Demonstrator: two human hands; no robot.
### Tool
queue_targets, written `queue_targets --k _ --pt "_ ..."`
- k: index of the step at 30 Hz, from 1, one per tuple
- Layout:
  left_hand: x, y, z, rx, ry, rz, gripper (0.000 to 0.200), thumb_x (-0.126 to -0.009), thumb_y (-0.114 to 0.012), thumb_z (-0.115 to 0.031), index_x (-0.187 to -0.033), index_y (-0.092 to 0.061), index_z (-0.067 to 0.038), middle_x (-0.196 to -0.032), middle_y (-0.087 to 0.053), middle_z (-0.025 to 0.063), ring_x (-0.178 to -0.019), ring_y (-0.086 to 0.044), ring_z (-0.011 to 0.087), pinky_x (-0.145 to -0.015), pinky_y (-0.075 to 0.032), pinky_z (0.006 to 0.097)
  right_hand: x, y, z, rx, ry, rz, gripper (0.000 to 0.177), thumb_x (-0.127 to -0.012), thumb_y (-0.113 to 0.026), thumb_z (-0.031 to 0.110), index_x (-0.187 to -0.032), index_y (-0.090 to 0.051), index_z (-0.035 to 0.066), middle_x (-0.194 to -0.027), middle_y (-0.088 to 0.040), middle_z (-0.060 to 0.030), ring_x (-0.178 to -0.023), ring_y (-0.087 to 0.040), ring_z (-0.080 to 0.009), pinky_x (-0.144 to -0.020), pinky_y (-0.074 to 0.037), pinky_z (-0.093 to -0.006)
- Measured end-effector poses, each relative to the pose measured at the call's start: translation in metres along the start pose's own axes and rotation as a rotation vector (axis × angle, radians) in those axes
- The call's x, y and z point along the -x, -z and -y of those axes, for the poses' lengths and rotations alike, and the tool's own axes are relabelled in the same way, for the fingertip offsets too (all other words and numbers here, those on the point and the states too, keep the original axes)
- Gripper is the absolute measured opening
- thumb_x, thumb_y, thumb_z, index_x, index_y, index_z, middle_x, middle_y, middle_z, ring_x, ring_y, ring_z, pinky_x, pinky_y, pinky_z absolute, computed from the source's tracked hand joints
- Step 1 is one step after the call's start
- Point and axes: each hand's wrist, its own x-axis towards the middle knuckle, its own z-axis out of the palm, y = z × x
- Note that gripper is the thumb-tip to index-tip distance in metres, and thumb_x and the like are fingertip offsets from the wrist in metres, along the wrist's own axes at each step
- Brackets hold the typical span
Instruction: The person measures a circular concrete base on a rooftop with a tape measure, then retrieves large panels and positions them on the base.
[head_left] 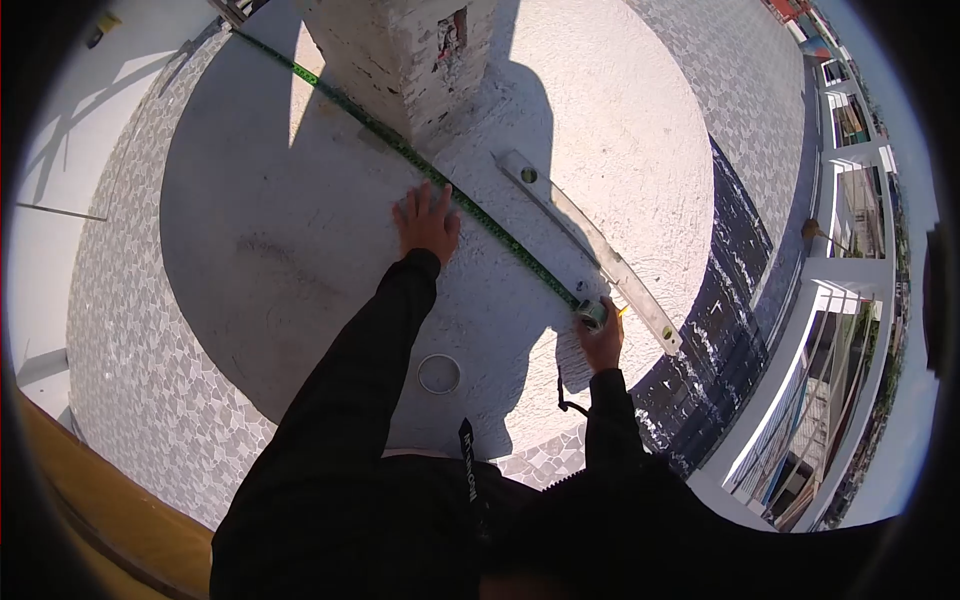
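Observation:
A green tape measure blade (510, 243) runs diagonally over the round pale slab (300, 210), passing the foot of a square pillar (400, 60). My right hand (603, 346) is wrapped round the tape measure case (592, 316) at the blade's lower right end. A small yellow tip shows beside those fingers; I cannot make out what it is. My left hand (428, 228) lies flat with fingers spread, its fingertips at the blade's near edge. A long spirit level (600, 255) rests on the slab to the right of the blade.
A round ring (439, 373) lies on the slab between my arms. Around the slab are stone-patterned flooring (130, 330) and a dark worn strip (735, 290). A white railing wall (800, 370) stands on the right. A dark lanyard (467, 450) hangs before my body.

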Motion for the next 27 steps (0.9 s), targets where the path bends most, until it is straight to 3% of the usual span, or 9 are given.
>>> queue_targets --k 3,4,6,11,18,27 --pt "0.000 -0.007 -0.002 -0.056 -0.008 -0.001 0.053 -0.091 -0.040 -0.043 -0.141 -0.028 -0.029 -0.148 -0.021 0.0098 -0.136 -0.016 0.0330 -0.107 -0.010 0.0576 0.002 0.008 0.002 -0.051 -0.031 -0.003 0.065 -0.068 -0.075 0.017 -0.123 -0.045 0.001 -0.111 -0.054 -0.0181 -0.102 -0.055 -0.0301 -0.087 -0.045 -0.0356" --pt "-0.001 -0.010 -0.003 -0.053 -0.001 0.006 0.053 -0.092 -0.038 -0.045 -0.142 -0.026 -0.030 -0.148 -0.021 0.0090 -0.136 -0.016 0.0330 -0.107 -0.010 0.0577 0.007 0.003 -0.011 -0.098 -0.019 0.011 0.071 -0.067 -0.075 0.016 -0.127 -0.040 0.000 -0.120 -0.050 -0.0202 -0.112 -0.049 -0.0341 -0.094 -0.041 -0.0380" --pt "-0.002 -0.016 -0.002 -0.110 -0.010 -0.003 0.054 -0.093 -0.035 -0.047 -0.143 -0.023 -0.032 -0.149 -0.019 0.0073 -0.137 -0.016 0.0317 -0.107 -0.011 0.0578 0.010 0.010 -0.012 -0.057 -0.080 0.060 0.075 -0.066 -0.075 0.014 -0.129 -0.037 0.002 -0.123 -0.048 -0.0201 -0.116 -0.046 -0.0356 -0.097 -0.039 -0.0380" --pt "-0.004 -0.024 0.000 -0.145 -0.037 -0.071 0.055 -0.092 -0.036 -0.048 -0.142 -0.025 -0.030 -0.147 -0.024 0.0075 -0.134 -0.023 0.0317 -0.105 -0.015 0.0589 0.013 0.007 -0.015 -0.073 -0.116 0.022 0.071 -0.067 -0.076 0.014 -0.125 -0.039 0.005 -0.116 -0.050 -0.0201 -0.109 -0.050 -0.0347 -0.092 -0.042 -0.0380" --pt "-0.004 -0.026 0.000 -0.144 -0.030 -0.054 0.053 -0.092 -0.037 -0.048 -0.142 -0.027 -0.032 -0.147 -0.023 0.0069 -0.136 -0.019 0.0320 -0.106 -0.011 0.0582 0.019 0.003 -0.020 -0.104 -0.128 -0.028 0.071 -0.067 -0.077 0.016 -0.126 -0.040 0.003 -0.116 -0.052 -0.0181 -0.106 -0.052 -0.0301 -0.092 -0.042 -0.0359" --pt "-0.003 -0.026 -0.001 -0.148 -0.030 -0.049 0.052 -0.092 -0.034 -0.049 -0.141 -0.030 -0.031 -0.147 -0.023 0.0072 -0.136 -0.019 0.0321 -0.107 -0.011 0.0577 0.020 -0.007 -0.017 0.014 -0.245 -0.059 0.050 -0.070 -0.070 0.007 -0.114 -0.047 0.006 -0.097 -0.055 -0.0189 -0.096 -0.053 -0.0368 -0.083 -0.043 -0.0423"
